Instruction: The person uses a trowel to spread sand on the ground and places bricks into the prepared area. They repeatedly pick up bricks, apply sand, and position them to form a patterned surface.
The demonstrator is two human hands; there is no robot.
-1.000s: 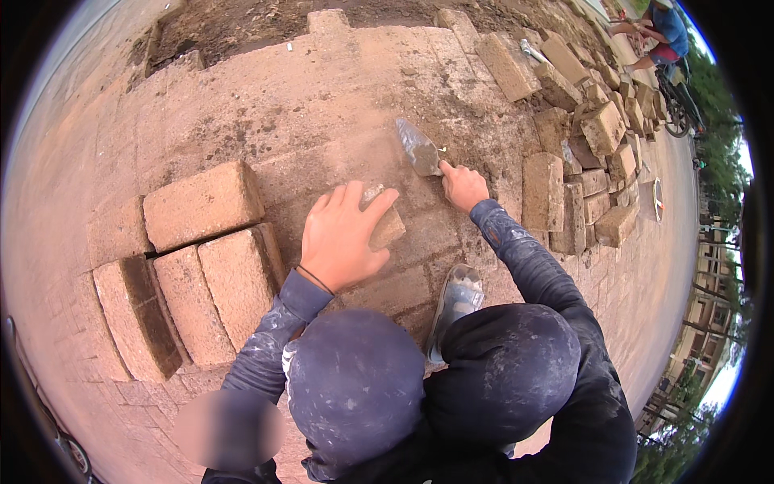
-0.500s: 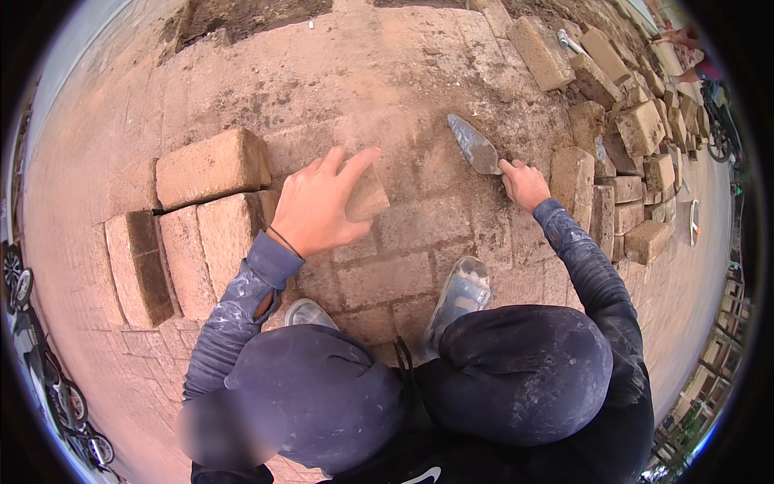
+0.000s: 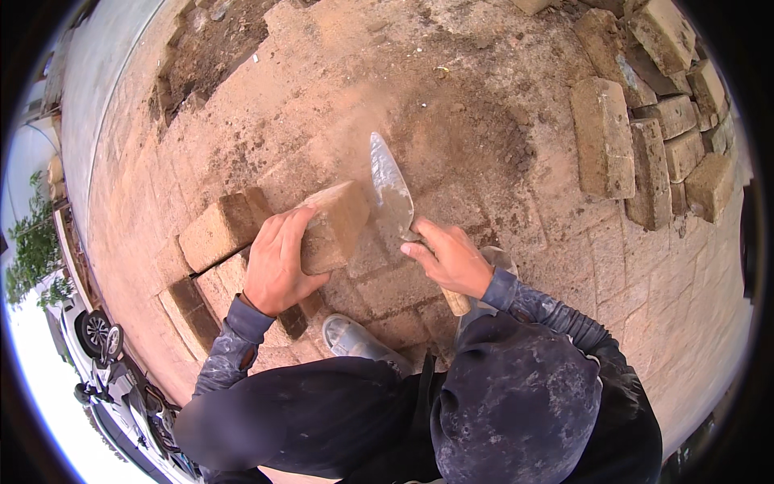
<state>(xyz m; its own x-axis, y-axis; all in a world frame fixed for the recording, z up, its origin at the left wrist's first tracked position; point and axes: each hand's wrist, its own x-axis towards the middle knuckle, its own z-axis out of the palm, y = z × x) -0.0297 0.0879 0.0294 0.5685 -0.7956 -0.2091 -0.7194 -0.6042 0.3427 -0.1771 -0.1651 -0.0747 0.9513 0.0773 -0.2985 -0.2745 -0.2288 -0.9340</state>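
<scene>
**Paving brick lifted beside a trowel blade**

The left hand (image 3: 278, 262) closes over a tan paving brick (image 3: 334, 226), fingers wrapped across its near end and top, so that the brick is tilted up off the paved ground (image 3: 500, 105). The right hand (image 3: 447, 258) is closed around the wooden handle of a pointed trowel (image 3: 391, 189); the handle's butt shows below the palm, and the steel blade runs up and away from the grip, its edge just beside — possibly touching — the far right corner of the held brick.

Left of the left hand lies a small group of loose bricks (image 3: 214, 230), one resting on top of the others. Below the two hands, between them, are the person's grey shoes (image 3: 355, 339). Well to the right of the trowel hand, at the picture's edge, a larger heap of bricks (image 3: 645, 121) lies — dusty soil is scattered between it and the blade.
</scene>
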